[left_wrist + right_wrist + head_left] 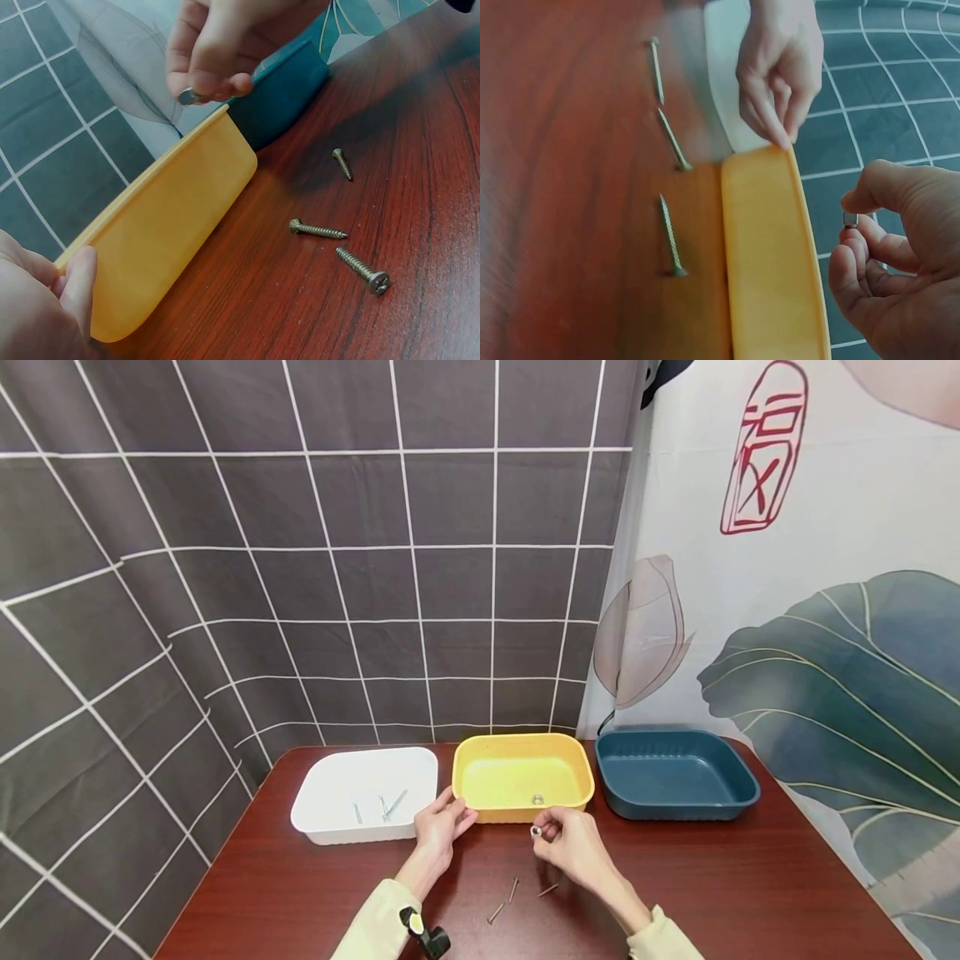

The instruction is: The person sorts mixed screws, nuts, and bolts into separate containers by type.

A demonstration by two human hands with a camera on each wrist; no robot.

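Note:
My left hand (437, 832) pinches the front left corner of the yellow tray (480, 816) between thumb and fingers. Just before that tray's front right part, my right hand (573, 843) holds a small silver nut (536, 832) at its fingertips. The right wrist view shows the nut (850, 219) pinched between thumb and finger, above the tray's rim level. Inside the yellow tray lies another small round metal piece (537, 799), close to the front wall. Three brass-coloured screws lie loose on the table, among them one screw (364, 271) nearest the left wrist camera.
To the left stands a white tray (318, 836) with several silver screws (390, 806) in it. A dark blue tray (675, 811) stands right of the yellow one. The reddish-brown table (247, 893) ends at a grey checked cloth (450, 585) behind.

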